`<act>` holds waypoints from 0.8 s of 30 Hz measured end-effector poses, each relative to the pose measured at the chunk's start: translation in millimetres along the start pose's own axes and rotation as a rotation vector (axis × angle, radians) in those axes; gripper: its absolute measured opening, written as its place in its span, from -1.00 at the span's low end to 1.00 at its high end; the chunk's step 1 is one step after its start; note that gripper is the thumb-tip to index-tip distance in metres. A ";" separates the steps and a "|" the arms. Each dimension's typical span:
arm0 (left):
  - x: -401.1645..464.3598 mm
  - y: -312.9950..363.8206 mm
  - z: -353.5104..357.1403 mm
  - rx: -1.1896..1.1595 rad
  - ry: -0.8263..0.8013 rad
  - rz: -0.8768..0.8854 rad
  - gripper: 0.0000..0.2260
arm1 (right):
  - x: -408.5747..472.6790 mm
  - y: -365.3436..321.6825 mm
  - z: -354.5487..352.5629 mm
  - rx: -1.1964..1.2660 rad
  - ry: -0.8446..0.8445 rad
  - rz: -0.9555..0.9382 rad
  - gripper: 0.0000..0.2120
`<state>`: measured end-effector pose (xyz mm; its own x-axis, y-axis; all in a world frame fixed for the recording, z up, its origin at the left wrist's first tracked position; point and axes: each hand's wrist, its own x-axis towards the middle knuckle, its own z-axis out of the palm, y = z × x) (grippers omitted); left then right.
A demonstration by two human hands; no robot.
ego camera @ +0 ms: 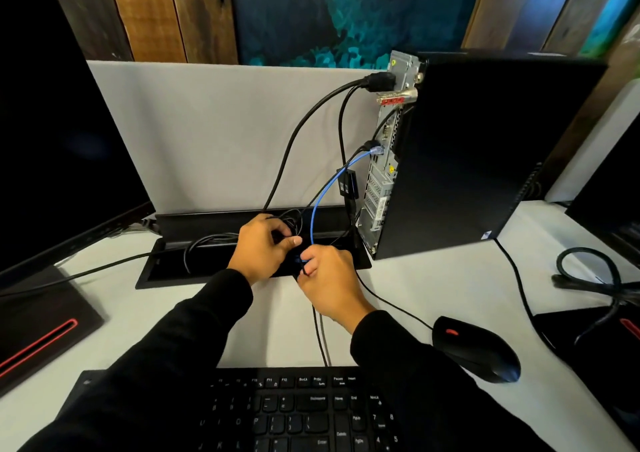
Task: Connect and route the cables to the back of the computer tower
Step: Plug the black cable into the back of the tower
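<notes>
A black computer tower [485,146] stands upright at the right, its metal back panel [384,160] facing left. A thick black power cable [304,122] plugs in near the panel's top. A blue network cable [325,192] runs from a mid-panel port down to my hands. My left hand [263,249] grips a bundle of thin black cables [292,221] over the open cable tray [207,261]. My right hand [329,280] pinches the blue cable and a thin black cable just beside the left hand. A small black adapter [348,183] hangs by the panel.
A black keyboard [294,413] lies at the near edge, a black mouse [478,347] to its right. A monitor [62,146] with a red-striped base [38,323] stands at the left. Another monitor base and coiled black cable [588,275] sit at the far right.
</notes>
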<state>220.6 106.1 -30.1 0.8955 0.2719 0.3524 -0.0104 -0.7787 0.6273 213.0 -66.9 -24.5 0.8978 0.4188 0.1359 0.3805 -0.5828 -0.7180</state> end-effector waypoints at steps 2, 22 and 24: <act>3.8 5.9 -1.3 -0.010 0.024 -0.046 -0.84 | -3.5 4.2 -2.1 -0.020 0.005 -0.024 -0.79; 0.9 11.7 4.1 -0.752 -0.022 -0.499 -0.74 | 21.2 -21.3 -7.4 -0.174 0.010 -0.140 -0.63; 2.4 0.1 1.8 -0.264 -0.098 -0.352 -0.77 | 27.5 -24.2 -4.0 -0.307 -0.028 -0.153 -0.67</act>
<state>223.6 105.7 -30.5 0.9027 0.4295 0.0261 0.2007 -0.4740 0.8573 229.4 -44.0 -0.7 0.8205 0.5339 0.2043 0.5629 -0.6923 -0.4515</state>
